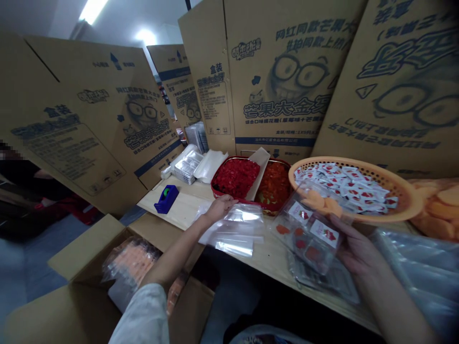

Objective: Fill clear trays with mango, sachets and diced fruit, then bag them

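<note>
My right hand (353, 243) grips the side of a clear plastic blister tray (285, 234), holding it tilted above the table. White sachets with a red print, red and orange pieces and pale orange rounded pieces lie in its compartments. Close to the red container, my left hand (220, 208) has its fingers closed at the upper edge of a clear plastic bag (240, 234), which lies flat on the table with others. Red pieces (238, 174) and, past a whitish divider (260, 167), orange-red pieces (274, 186) fill the container. Below the held tray rests another clear tray (322, 279).
An orange basket (412, 200) heaped with sachets stands at the back right. A blue tape dispenser (167, 199) and stacked clear packaging (188, 165) are at the left. Below, an open carton (82, 306) holds packed orange goods. Tall cardboard (287, 95) walls the back.
</note>
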{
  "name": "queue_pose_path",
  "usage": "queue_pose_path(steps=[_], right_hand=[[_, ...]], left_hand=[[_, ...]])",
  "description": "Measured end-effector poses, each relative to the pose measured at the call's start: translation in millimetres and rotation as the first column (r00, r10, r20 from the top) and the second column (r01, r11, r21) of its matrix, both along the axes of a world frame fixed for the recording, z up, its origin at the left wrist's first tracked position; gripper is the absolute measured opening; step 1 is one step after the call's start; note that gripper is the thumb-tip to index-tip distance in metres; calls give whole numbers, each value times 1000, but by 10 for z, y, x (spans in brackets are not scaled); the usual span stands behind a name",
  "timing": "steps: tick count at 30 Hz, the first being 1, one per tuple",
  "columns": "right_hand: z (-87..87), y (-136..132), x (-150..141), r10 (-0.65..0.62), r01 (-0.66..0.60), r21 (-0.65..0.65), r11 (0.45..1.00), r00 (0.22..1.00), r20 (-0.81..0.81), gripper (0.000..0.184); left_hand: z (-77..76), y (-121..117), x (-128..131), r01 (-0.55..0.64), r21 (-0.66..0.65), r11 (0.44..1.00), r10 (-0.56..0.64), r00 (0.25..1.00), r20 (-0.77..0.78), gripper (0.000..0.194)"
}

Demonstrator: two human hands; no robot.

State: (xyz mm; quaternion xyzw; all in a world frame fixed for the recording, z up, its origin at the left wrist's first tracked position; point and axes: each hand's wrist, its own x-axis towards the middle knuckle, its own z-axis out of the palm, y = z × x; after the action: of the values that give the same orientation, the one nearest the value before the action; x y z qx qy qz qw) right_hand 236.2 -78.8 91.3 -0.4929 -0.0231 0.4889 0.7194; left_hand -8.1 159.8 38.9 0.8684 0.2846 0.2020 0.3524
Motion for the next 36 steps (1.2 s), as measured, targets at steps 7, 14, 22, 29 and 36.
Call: queue_pose_path(steps=[7,14,22,29,36], right_hand=[[53,128,-10,-269,280,56,958,951,-156,27],[256,321,32,-363,403,174,898,904,-225,26],[558,585,-76,-352,433,350,831,895,-272,23],[394,718,-174,-343,370,466,804,928,-146,14],[323,700,-234,-352,333,506,796,934,-62,18]], left_hand=[[210,-156,32,-83,-195,977,94,994,48,38],[463,-351,9,-98,-423,901,160,980,114,49],[590,-727,4,-116,-635,764,339,909,242,48],[686,-851,17,-154,-726,670,379,912,156,50],[689,-906,-32,-108,-862,495,478,863,167,46]])
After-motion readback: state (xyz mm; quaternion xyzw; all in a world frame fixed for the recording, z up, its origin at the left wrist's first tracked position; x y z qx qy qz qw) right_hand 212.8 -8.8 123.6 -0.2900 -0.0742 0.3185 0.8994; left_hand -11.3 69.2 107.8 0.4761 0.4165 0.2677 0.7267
